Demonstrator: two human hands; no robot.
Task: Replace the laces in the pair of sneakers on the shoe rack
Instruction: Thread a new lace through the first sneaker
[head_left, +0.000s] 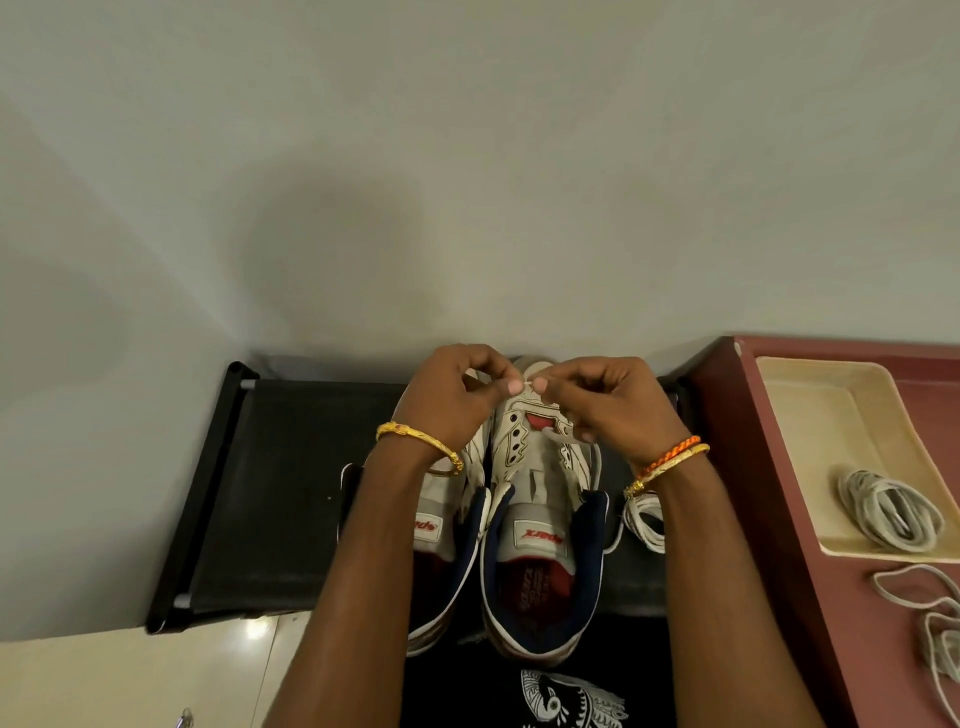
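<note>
Over the right sneaker (540, 499), both hands pinch lace (529, 383).

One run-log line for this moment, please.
step: lacing right sneaker | left hand + right hand: pinching lace near toe eyelets | spare laces in tray

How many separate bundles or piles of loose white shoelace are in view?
3: a coiled white lace bundle in the cream tray, a loose white lace pile on the maroon surface below it, and a white lace bunch beside the right sneaker. Others may be hidden.
</note>
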